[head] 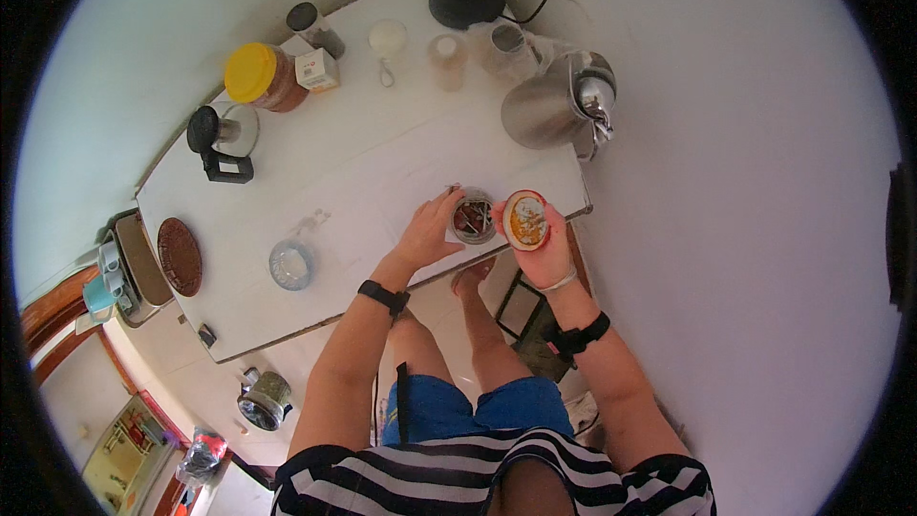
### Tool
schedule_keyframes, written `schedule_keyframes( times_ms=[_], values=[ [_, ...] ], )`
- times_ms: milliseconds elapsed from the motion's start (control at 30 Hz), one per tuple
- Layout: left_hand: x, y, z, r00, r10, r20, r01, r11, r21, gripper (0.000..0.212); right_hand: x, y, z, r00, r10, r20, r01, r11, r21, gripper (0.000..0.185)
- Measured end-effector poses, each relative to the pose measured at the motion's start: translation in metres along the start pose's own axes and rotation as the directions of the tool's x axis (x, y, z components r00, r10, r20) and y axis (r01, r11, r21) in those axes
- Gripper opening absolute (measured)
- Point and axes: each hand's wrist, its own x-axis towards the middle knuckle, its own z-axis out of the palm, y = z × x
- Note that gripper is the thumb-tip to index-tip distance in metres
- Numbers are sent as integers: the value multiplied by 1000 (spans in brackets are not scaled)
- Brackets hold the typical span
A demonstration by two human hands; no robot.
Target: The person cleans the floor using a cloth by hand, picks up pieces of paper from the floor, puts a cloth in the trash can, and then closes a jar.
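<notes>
Near the table's front edge stands a clear jar [473, 218] with dark reddish contents and several thin light pieces inside. My left hand [428, 229] is spread around its left side, fingertips at the rim and thumb near its base. My right hand [548, 251] holds a round lid [527, 221] with a red rim and a worn orange and whitish face, just right of the jar. A light band circles my right wrist. A clear glass [291, 265] stands on the white table [344, 179] to the left.
A steel thermos jug [548, 111] stands at the right by the wall. Along the back are a black round base [467, 0], a plastic bottle [448, 61] and a yellow-lidded jar [265, 77]. A glass pot with black handle [228, 140] and a brown woven tray [180, 256] lie left.
</notes>
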Motion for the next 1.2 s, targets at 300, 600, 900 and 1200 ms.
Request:
schedule_keyframes(
  times_ms=[300, 600, 900, 1200],
  values=[
    [-32, 41, -18, 965, -152, -215, 106, 971, -212, 33, -2, 17, 9, 992, 45, -116, -64, 984, -168, 36],
    [-14, 52, 12, 986, -159, -55, 152, 983, -101, 20, -19, -11, 13, 995, 46, -87, -55, 993, -102, 39],
    [-11, 52, 12, 865, -425, -268, 397, 905, -152, 54, -3, 2, 6, 944, -261, 204, 169, -152, -974, 70],
    [-23, 12, 38, 933, -228, -279, 214, 973, -82, 93, 36, 24, 11, 837, 263, 480, 523, -641, -561, 84]
  ],
)
